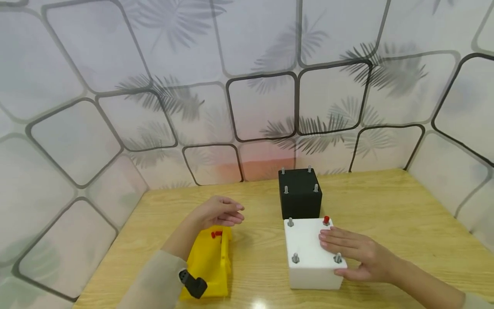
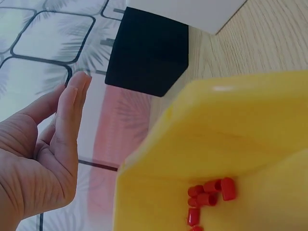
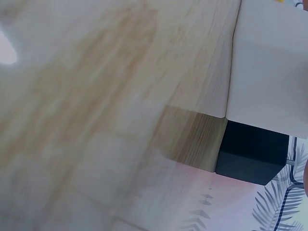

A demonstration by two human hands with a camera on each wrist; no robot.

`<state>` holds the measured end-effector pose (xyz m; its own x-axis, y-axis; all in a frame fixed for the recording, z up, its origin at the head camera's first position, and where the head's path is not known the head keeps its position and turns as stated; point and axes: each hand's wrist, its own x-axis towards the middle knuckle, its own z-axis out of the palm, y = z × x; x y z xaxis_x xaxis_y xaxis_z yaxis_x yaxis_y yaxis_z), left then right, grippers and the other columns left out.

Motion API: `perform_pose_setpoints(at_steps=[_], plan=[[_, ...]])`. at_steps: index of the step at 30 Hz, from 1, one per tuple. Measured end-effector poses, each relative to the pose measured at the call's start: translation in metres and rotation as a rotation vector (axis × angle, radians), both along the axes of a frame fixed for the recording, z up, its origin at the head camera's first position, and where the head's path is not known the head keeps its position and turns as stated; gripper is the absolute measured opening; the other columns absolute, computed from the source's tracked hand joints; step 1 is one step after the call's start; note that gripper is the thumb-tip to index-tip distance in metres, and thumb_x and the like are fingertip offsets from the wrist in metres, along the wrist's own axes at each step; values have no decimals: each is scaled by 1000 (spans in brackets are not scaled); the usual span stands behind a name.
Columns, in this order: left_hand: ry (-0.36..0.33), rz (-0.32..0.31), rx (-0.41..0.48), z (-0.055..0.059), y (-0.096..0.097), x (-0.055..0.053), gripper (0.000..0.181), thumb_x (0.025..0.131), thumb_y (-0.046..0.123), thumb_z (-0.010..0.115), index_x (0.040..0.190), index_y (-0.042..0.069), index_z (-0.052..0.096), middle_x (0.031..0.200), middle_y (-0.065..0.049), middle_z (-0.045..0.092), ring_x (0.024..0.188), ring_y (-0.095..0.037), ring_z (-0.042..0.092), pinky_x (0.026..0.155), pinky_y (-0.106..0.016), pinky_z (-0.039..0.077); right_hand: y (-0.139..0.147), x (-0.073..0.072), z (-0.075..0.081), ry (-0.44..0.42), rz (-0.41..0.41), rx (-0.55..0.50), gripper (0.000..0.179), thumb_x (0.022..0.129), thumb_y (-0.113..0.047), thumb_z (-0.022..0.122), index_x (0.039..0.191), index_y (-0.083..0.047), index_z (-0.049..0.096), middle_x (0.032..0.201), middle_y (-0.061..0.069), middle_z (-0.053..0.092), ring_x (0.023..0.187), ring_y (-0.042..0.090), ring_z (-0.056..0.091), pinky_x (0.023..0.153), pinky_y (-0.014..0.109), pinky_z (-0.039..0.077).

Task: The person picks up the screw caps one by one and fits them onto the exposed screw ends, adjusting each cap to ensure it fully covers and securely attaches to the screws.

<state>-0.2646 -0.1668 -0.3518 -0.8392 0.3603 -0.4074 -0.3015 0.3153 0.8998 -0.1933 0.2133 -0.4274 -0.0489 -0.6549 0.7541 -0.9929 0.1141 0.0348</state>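
Note:
My left hand hovers over the back end of a yellow bin, with its fingers extended together and nothing visible in them. Inside the bin lie several small red caps. My right hand rests on the right side of a white block, fingers lying across the top and thumb by the front right corner. Metal bolts stick up at the block's corners. One red cap sits on the back right bolt; the other three bolts are bare.
Just behind the white block stands a black block with bare metal bolts at its corners. Both stand on a wooden table. A patterned curtain surrounds the back and sides of the table.

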Motion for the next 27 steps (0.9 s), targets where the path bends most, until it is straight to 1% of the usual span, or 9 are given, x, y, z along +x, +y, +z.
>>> perform_pose_setpoints(at_steps=[5, 11, 18, 21, 24, 27], plan=[[2, 18, -34, -4, -11, 2, 28, 95, 17, 57, 113, -4, 62, 87, -10, 72, 73, -15, 70, 68, -26, 58, -2, -1, 0, 3, 2, -1, 52, 85, -32, 71, 112, 11, 63, 120, 21, 63, 126, 25, 51, 108, 26, 34], [16, 30, -58, -6, -22, 1, 30, 94, 19, 60, 112, -4, 62, 86, -9, 72, 75, -16, 70, 70, -27, 58, 0, 0, 0, -2, -13, -6, 51, 85, -32, 71, 111, 11, 63, 120, 21, 62, 127, 24, 50, 108, 26, 33], [4, 100, -88, -14, -40, 4, 28, 93, 18, 61, 110, -5, 63, 84, -9, 72, 70, -14, 69, 65, -24, 57, -1, 0, 0, -7, -16, -2, 51, 86, -32, 70, 112, 11, 63, 121, 21, 62, 127, 24, 49, 109, 26, 33], [-3, 121, -99, -17, -46, 5, 27, 93, 17, 61, 108, -4, 63, 83, -9, 72, 70, -14, 69, 65, -24, 57, -2, 1, -1, -7, -18, 0, 50, 86, -32, 70, 112, 10, 63, 121, 21, 62, 128, 23, 49, 108, 26, 33], [0, 121, -101, -20, -50, 5, 24, 93, 15, 60, 107, -5, 63, 81, -8, 71, 69, -15, 69, 65, -25, 58, -2, 0, -1, -3, -19, -2, 50, 86, -32, 70, 112, 10, 63, 120, 21, 62, 128, 24, 49, 108, 26, 33], [12, 103, -112, -21, -54, 5, 24, 93, 14, 60, 107, -6, 63, 80, -8, 71, 70, -14, 69, 67, -27, 58, -3, 0, -1, -3, -19, -4, 50, 86, -32, 70, 112, 11, 63, 120, 21, 62, 127, 24, 49, 108, 26, 33]])
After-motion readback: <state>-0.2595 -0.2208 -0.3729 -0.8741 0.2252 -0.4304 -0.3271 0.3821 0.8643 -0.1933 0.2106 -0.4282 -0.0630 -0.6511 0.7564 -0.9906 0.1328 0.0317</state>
